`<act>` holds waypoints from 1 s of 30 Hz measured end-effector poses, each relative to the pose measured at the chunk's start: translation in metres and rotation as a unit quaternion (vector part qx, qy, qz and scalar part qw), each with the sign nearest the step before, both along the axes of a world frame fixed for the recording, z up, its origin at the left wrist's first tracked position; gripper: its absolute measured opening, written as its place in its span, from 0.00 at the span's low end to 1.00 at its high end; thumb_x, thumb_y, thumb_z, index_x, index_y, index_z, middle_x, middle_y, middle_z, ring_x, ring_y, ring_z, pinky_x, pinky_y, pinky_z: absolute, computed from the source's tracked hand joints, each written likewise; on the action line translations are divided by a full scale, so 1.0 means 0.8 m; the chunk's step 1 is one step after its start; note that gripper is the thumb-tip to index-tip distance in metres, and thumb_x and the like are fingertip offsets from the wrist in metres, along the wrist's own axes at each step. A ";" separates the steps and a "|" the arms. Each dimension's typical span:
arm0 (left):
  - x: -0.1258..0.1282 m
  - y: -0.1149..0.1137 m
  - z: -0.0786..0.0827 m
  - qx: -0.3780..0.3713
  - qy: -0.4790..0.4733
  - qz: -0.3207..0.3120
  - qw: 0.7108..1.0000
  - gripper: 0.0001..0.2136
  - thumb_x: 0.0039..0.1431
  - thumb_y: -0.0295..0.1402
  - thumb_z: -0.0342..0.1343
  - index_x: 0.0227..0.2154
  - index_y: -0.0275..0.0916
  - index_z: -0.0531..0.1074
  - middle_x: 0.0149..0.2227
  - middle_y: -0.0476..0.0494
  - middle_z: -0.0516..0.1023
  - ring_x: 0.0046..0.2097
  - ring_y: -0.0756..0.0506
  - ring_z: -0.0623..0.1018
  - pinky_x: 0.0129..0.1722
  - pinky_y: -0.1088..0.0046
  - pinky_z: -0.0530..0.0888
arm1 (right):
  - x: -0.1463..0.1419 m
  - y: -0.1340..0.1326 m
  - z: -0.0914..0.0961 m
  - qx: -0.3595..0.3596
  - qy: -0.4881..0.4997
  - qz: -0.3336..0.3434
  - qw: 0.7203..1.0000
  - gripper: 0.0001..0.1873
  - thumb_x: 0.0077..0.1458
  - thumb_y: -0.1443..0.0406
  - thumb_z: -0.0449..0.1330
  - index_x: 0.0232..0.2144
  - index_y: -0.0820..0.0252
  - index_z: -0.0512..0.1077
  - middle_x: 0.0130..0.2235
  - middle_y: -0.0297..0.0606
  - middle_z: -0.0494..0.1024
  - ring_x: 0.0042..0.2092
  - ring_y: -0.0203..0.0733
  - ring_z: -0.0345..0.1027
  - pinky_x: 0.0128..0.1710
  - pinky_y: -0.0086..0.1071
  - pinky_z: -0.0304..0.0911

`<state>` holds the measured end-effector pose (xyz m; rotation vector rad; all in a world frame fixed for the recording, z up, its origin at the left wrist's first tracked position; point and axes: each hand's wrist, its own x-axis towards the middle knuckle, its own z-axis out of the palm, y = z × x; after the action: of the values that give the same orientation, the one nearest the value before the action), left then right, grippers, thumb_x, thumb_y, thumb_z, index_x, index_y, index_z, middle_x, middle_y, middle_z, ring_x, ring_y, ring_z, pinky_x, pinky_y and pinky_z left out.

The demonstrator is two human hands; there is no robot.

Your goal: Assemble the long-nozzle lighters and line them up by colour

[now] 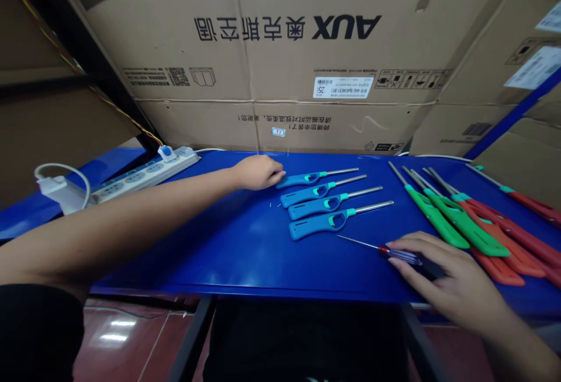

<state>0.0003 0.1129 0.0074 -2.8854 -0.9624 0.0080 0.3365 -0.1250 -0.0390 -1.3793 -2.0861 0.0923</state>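
Several blue long-necked gas lighters (pixel 312 222) with turquoise triggers lie in a row on the blue tabletop, metal tubes pointing right. My left hand (pixel 259 172) is closed at the handle end of the farthest blue lighter (pixel 302 180), its fingertips partly hidden. In my right hand (pixel 447 271) is a screwdriver (pixel 401 254) with a clear purplish handle and red collar, held between thumb and fingers. Its thin shaft points left, the tip close to the nearest blue lighter. Tiny metal bits, perhaps screws (pixel 279 205), lie left of the row.
Green lighters (pixel 475 225) and orange-red lighters (pixel 521 253) are heaped at the right, beyond my right hand. A white power strip (pixel 146 175) with plugs and cables lies at the left. Large cardboard (pixel 272 72) stands along the back edge of the blue tabletop (pixel 210 253).
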 end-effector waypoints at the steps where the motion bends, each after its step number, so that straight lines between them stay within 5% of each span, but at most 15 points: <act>1: 0.000 -0.007 0.004 -0.007 -0.015 0.027 1.000 0.18 0.70 0.38 0.42 0.30 0.38 0.72 0.30 0.42 0.77 0.30 0.46 0.74 0.30 0.71 0.63 | 0.002 0.003 0.001 -0.017 -0.018 0.015 1.000 0.08 0.59 0.59 0.62 0.41 0.48 0.76 0.41 0.40 0.81 0.42 0.50 0.77 0.41 0.44 0.75; 5: -0.001 -0.041 0.018 -0.038 -0.039 0.098 0.994 0.11 0.65 0.39 0.51 0.36 0.38 0.74 0.35 0.42 0.80 0.35 0.44 0.76 0.30 0.71 0.64 | 0.004 0.018 0.013 -0.066 -0.097 0.052 0.992 0.10 0.60 0.57 0.59 0.41 0.51 0.77 0.43 0.43 0.80 0.46 0.51 0.75 0.45 0.49 0.74; 10: -0.006 -0.068 0.012 -0.059 -0.062 0.148 0.985 0.06 0.60 0.35 0.58 0.35 0.40 0.78 0.35 0.44 0.82 0.34 0.45 0.77 0.30 0.72 0.64 | -0.036 0.072 0.046 -0.094 -0.145 0.105 0.979 0.26 0.62 0.52 0.58 0.60 0.52 0.69 0.61 0.46 0.71 0.62 0.55 0.65 0.60 0.55 0.64; 13: -0.009 -0.065 -0.003 -0.086 -0.107 0.106 0.985 0.05 0.59 0.33 0.59 0.34 0.40 0.79 0.33 0.47 0.82 0.33 0.47 0.77 0.32 0.74 0.66 | -0.080 0.122 0.052 -0.138 -0.175 0.190 0.956 0.42 0.62 0.44 0.54 0.70 0.57 0.54 0.71 0.48 0.56 0.71 0.56 0.50 0.67 0.54 0.53; 17: -0.017 -0.055 -0.017 -0.094 -0.157 0.058 0.981 0.05 0.59 0.30 0.58 0.34 0.38 0.79 0.34 0.46 0.82 0.34 0.48 0.77 0.35 0.75 0.68 | -0.117 0.160 0.033 -0.189 -0.216 0.202 0.936 0.49 0.62 0.39 0.48 0.73 0.64 0.44 0.73 0.52 0.42 0.74 0.57 0.34 0.71 0.56 0.37; 25: -0.019 -0.054 -0.028 -0.110 -0.165 -0.034 0.980 0.05 0.61 0.28 0.58 0.35 0.37 0.79 0.35 0.44 0.81 0.35 0.48 0.78 0.38 0.73 0.72 | -0.090 0.148 0.013 -0.166 -0.212 0.230 0.935 0.44 0.64 0.43 0.50 0.73 0.55 0.43 0.73 0.47 0.44 0.73 0.57 0.37 0.70 0.60 0.38; 30: -0.019 -0.054 -0.033 -0.062 -0.152 -0.066 0.984 0.15 0.63 0.22 0.50 0.45 0.38 0.80 0.44 0.40 0.83 0.45 0.44 0.80 0.48 0.66 0.75 | -0.092 0.149 0.015 -0.173 -0.204 0.221 0.938 0.45 0.63 0.43 0.51 0.73 0.55 0.44 0.73 0.47 0.45 0.73 0.58 0.38 0.70 0.61 0.39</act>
<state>-0.0149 0.0694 -0.0188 -3.1211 -0.8334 -0.4083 0.2632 -0.0058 -0.0272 -1.1592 -2.8158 0.4081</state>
